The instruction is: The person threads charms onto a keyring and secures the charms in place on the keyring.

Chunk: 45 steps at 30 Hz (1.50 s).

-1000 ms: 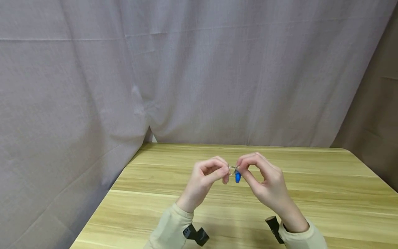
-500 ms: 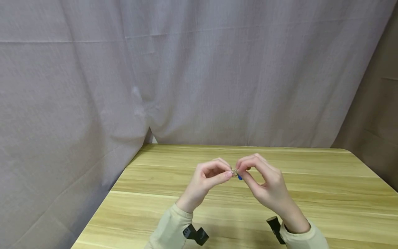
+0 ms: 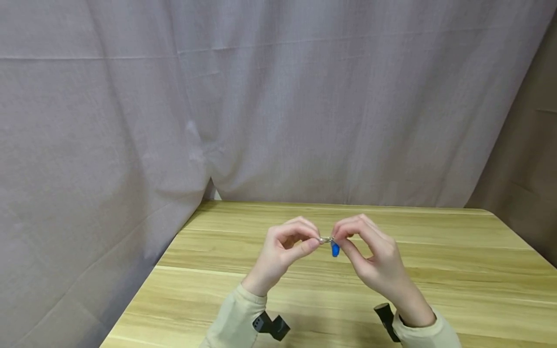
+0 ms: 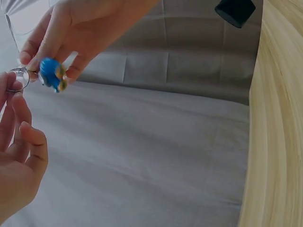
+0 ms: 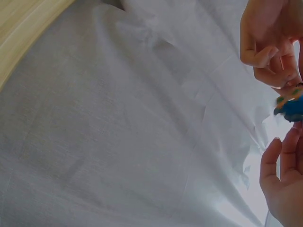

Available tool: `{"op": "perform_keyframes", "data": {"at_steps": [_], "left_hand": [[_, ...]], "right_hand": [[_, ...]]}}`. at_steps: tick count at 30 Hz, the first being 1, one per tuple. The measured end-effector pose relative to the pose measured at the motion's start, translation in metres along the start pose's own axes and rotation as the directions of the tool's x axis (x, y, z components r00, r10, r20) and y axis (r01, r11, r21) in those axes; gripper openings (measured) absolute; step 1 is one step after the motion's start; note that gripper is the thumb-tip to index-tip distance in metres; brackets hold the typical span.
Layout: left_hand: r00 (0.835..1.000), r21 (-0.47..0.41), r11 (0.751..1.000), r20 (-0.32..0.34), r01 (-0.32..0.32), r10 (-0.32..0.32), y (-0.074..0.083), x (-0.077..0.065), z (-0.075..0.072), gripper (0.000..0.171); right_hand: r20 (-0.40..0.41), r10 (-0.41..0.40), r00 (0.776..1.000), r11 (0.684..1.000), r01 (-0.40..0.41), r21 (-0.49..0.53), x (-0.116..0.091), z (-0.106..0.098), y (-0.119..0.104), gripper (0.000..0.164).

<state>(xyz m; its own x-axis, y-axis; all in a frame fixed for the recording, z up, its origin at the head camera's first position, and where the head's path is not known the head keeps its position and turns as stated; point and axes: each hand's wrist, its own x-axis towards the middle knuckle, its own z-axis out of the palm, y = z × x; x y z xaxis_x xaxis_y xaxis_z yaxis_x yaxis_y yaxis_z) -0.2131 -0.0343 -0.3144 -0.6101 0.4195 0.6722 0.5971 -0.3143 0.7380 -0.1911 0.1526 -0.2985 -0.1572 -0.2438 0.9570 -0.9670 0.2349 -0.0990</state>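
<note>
Up in front of me, above the tabletop, both hands meet at a metal key ring (image 3: 325, 240) with a small blue charm (image 3: 335, 249) hanging from it. My left hand (image 3: 283, 246) pinches the ring's left side between thumb and fingertips. On the other side my right hand (image 3: 372, 251) pinches the fitting where ring and charm join. The left wrist view shows the round ring (image 4: 27, 78) spanning the two hands' fingertips. The charm (image 4: 49, 72) has orange and yellow parts on its blue body; in the right wrist view the charm (image 5: 289, 108) is partly cut off by the frame edge.
A wood-grain table (image 3: 217, 295) lies under the hands. Grey curtain (image 3: 278, 106) hangs behind its far edge and along the left, with a darker curtain (image 3: 518, 183) on the right. Black wrist mounts (image 3: 271, 326) sit at both sleeves.
The charm tilted up and partly out of sight half a second ago, and now hangs down again. My left hand has shifted slightly left; the right hand keeps its grip nearly in place.
</note>
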Motion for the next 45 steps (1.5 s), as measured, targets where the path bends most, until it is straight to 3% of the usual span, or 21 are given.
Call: {"op": "perform_keyframes", "data": {"at_steps": [5,11,20,26,35,38,45], "left_hand": [[0.998,-0.018,1.0,0.058,0.021,-0.02,0.0011,-0.0005,0.0003,0.021],[0.987,0.1,0.995,0.157,-0.032,0.016,0.0018,0.0002,0.0025,0.008],[0.99,0.209,0.972,0.107,-0.109,0.088,0.0016,0.001,0.0047,0.006],[0.993,0.31,0.945,0.083,-0.108,0.087,0.0033,0.0033,0.0041,0.003],[0.993,0.232,0.966,0.035,-0.115,0.109,0.0005,0.0038,0.0039,0.006],[0.997,0.204,0.975,0.01,-0.083,0.083,0.0009,0.0028,0.0041,0.007],[0.995,0.129,0.988,-0.075,0.082,-0.073,0.0069,0.0009,0.0064,0.014]], "right_hand": [[-0.004,-0.004,1.0,1.0,0.004,-0.006,0.0007,0.0005,-0.0014,0.026],[0.005,-0.014,1.0,1.0,0.014,-0.005,0.0013,0.0012,-0.0021,0.026],[-0.003,-0.043,0.999,0.999,0.043,0.0,0.0019,0.0012,-0.004,0.025],[-0.01,-0.055,0.998,0.998,0.055,0.008,0.0033,0.0007,-0.0041,0.026],[-0.009,-0.047,0.999,0.999,0.047,-0.003,0.0015,-0.0008,-0.0014,0.025],[-0.005,-0.042,0.999,0.999,0.042,-0.015,0.0008,-0.0007,0.0003,0.026],[-0.002,-0.023,1.0,0.999,0.023,-0.028,-0.0004,0.0005,0.0024,0.026]]}}
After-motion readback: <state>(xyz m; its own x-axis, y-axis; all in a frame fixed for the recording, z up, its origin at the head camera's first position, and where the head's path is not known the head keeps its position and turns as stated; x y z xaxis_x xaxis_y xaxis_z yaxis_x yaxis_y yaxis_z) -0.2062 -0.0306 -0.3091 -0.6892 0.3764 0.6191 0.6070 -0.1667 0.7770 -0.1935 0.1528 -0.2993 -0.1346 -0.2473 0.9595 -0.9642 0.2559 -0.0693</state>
